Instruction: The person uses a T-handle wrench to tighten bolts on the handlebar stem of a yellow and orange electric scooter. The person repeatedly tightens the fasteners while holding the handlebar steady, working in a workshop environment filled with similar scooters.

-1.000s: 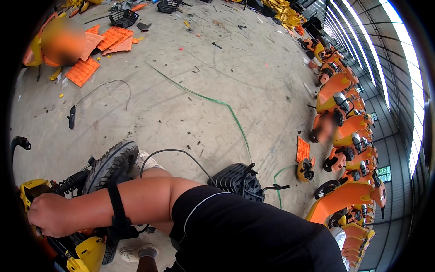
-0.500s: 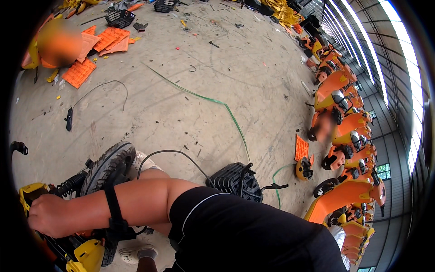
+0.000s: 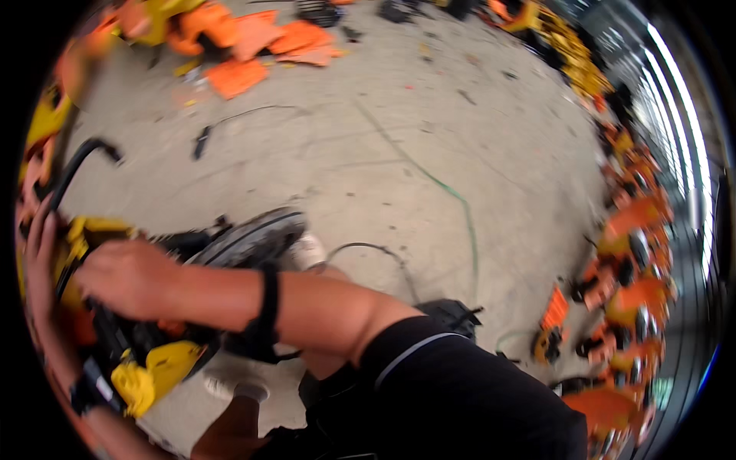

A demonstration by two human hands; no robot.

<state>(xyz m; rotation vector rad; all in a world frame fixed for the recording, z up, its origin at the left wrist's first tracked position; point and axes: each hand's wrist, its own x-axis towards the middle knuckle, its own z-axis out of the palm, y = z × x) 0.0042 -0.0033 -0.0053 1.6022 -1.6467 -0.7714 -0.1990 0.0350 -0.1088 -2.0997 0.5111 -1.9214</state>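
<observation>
A partly stripped scooter lies at the lower left, showing a knobbly black tyre [image 3: 257,236] and yellow body panels [image 3: 165,364]. My right hand [image 3: 126,280] is closed over the scooter's frame beside a yellow part [image 3: 100,225]. What its fingers hold is hidden and smeared by motion. At the left rim my left hand [image 3: 42,257] lies along the scooter with its fingers stretched upward. Just above those fingertips, a black curved tube [image 3: 77,162] arches up and to the right.
Orange panels [image 3: 238,77] are scattered on the concrete floor at the far left. A green strap [image 3: 441,184] and a black cable [image 3: 372,245] lie across the floor. By my right elbow is a black basket [image 3: 452,316]. Orange scooters [image 3: 640,299] stand in a row on the right.
The view has swung, so the scene sits further right. My left hand and forearm have come into view at the left, with more of the black tube. My right hand stays at the scooter.
</observation>
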